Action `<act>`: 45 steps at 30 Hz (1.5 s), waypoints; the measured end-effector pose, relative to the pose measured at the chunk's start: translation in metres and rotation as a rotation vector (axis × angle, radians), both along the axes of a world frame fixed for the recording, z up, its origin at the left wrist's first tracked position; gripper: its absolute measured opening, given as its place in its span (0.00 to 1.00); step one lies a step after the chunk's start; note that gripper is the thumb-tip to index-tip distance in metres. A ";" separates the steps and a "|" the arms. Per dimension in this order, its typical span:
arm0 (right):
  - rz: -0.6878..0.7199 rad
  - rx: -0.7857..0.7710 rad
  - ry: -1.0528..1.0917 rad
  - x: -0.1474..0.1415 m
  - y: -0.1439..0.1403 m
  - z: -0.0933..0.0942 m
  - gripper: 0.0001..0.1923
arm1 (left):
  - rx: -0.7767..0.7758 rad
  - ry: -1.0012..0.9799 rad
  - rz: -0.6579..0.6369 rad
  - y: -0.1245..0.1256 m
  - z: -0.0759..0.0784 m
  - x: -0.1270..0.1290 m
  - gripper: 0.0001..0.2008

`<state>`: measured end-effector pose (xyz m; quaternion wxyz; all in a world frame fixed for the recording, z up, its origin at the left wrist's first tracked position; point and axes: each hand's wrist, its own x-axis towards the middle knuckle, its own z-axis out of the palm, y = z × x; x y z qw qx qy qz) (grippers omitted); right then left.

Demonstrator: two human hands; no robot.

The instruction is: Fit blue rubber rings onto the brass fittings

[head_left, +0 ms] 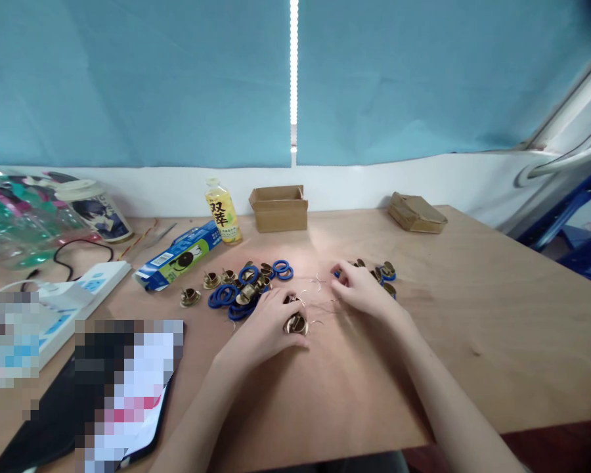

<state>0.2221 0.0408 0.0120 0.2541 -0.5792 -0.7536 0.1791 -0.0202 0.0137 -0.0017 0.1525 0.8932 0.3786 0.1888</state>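
My left hand (270,318) curls over a round brass fitting (297,323), with the thumb below it and the fingers above. Beside that hand lie loose blue rings (222,295) and several brass fittings (190,297), partly heaped together. My right hand (362,289) is bent at the left end of a smaller group of brass fittings (388,269) with blue rings. A bit of blue shows by its curled thumb and fingertips; the rest of what they hold is hidden. Thin curved wire pieces (318,278) lie between my hands.
Behind stand an open cardboard box (280,213), a yellow drink bottle (224,213) and a brown package (416,213). A blue-green carton (180,256) lies left of centre. Further left are a power strip (79,295), a cup (96,210), clear spray bottles (14,223) and a blurred-out device (162,368).
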 end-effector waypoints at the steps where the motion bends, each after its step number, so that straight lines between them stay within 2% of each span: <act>1: 0.016 -0.012 -0.017 -0.002 -0.001 -0.001 0.08 | 0.006 -0.003 -0.004 0.000 -0.001 0.000 0.20; 8: 0.017 -0.021 -0.102 -0.014 -0.006 -0.007 0.07 | 0.092 -0.096 -0.032 0.002 -0.005 0.005 0.16; 13: -0.026 -0.001 -0.138 -0.019 -0.005 -0.011 0.07 | 0.101 -0.200 0.007 0.000 0.005 0.011 0.11; 17: -0.069 0.031 -0.146 -0.023 -0.002 -0.012 0.06 | -0.007 -0.316 0.198 -0.006 0.018 0.013 0.08; 21: -0.123 0.041 -0.145 -0.032 0.001 -0.017 0.07 | -0.077 -0.476 0.380 -0.007 0.022 0.014 0.11; 23: -0.164 0.040 -0.155 -0.038 0.002 -0.022 0.08 | -0.156 -0.607 0.395 -0.005 0.020 0.016 0.11; 26: -0.209 0.034 -0.180 -0.045 0.004 -0.028 0.07 | -0.292 -0.847 0.346 -0.002 0.017 0.019 0.13; 29: -0.215 0.023 -0.204 -0.048 0.006 -0.031 0.06 | -0.346 -0.989 0.298 0.000 0.016 0.023 0.18; 38: -0.164 -0.039 -0.217 -0.050 0.010 -0.032 0.06 | -0.322 -0.935 0.270 -0.001 0.015 0.020 0.18; 45: -0.139 -0.034 0.007 -0.045 0.010 -0.024 0.05 | -0.265 -0.895 0.275 -0.002 0.018 0.019 0.16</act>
